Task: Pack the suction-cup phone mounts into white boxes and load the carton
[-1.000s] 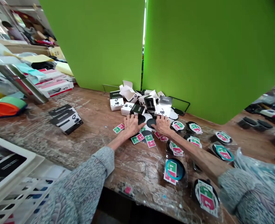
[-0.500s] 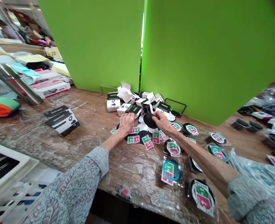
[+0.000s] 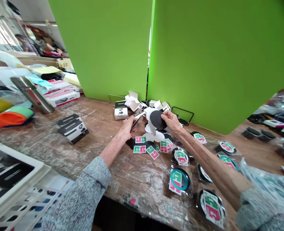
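Discs, a dark one (image 3: 157, 120) overlapping white ones (image 3: 152, 129), are above and on the bench (image 3: 132, 176) at the middle of the scene, in front of the pile of boxes (image 3: 133, 102). The right hand (image 3: 171, 121) pinches the dark disc at its right edge, between thumb and fingers. The left hand (image 3: 129, 127) is closed round a thin flat piece (image 3: 137, 118), seen nearly edge-on; I cannot tell whether it is a disc or card.

Each label (image 3: 139, 149) just near of the discs is a small sheet of green and pink with white marks; the marks cannot be read for certain. Similar labels lie in the clear packs (image 3: 181, 157) to the right, one of which has a teal ring (image 3: 179, 179).

The upright box (image 3: 121, 110) at the left of the pile has a black top panel with white and green print, too small to read, and a black device pictured on its white front. Well apart at the left, folded cartons (image 3: 73, 129) carry lines of white print on black, also unreadable. Farther left is a steel flask (image 3: 33, 94). Green panels (image 3: 103, 48) rise at the far side.
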{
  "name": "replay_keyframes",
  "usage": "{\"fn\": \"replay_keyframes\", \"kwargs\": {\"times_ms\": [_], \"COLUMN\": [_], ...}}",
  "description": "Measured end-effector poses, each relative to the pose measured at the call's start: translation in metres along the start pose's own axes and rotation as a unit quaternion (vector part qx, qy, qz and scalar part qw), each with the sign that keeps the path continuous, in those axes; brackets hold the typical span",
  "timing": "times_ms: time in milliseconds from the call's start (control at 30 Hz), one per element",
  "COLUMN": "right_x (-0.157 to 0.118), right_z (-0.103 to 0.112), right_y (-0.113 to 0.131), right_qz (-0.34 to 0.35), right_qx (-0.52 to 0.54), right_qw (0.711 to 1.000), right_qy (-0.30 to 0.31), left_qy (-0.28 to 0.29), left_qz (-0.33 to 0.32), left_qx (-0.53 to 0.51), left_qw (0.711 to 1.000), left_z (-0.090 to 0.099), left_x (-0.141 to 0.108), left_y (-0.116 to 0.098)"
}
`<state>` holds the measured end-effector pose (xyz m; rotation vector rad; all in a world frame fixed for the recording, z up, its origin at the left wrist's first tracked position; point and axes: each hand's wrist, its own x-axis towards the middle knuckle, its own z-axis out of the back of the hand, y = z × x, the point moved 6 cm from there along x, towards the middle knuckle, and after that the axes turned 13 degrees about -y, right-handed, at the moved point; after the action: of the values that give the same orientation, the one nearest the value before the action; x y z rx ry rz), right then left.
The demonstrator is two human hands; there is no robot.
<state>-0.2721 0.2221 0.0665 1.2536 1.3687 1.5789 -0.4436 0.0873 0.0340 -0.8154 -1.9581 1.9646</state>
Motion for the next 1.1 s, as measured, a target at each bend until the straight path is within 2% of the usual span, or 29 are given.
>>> {"fn": "replay_keyframes", "kwargs": {"times_ms": [133,233,433,600,733,967,1100], "right_x": [-0.016,-0.023,-0.027,-0.027,-0.029,-0.052,-0.056], "right_z": [-0.01,-0.014,-0.015,-0.011,-0.009,-0.004,0.007], "right_y": [-0.011,-0.017,-0.017,-0.016,-0.014,0.011,0.022], "right_qz": [-0.053,-0.078,-0.095,-0.085,-0.068,-0.047,-0.047], "right_qx": [0.026,0.036,0.04,0.033,0.023,0.017,0.012], "right_qw": [0.998,0.996,0.995,0.996,0.997,0.998,0.999], "right_qy": [0.014,0.013,0.006,-0.017,-0.034,0.03,0.024], "left_qy": [0.101,0.17,0.24,0.244,0.241,0.219,0.232], "left_qz": [0.014,0.039,0.055,0.035,0.029,0.037,0.027], "left_qx": [-0.016,0.008,0.055,0.067,0.082,0.058,0.067], "left_qw": [0.995,0.985,0.968,0.967,0.967,0.973,0.97], "left_z": [-0.016,-0.023,-0.028,-0.034,-0.033,-0.025,-0.029], "left_x": [-0.02,-0.033,-0.053,-0.059,-0.061,-0.07,-0.09], "left_y": [0.001,0.007,0.016,0.017,0.01,-0.001,0.003]}}
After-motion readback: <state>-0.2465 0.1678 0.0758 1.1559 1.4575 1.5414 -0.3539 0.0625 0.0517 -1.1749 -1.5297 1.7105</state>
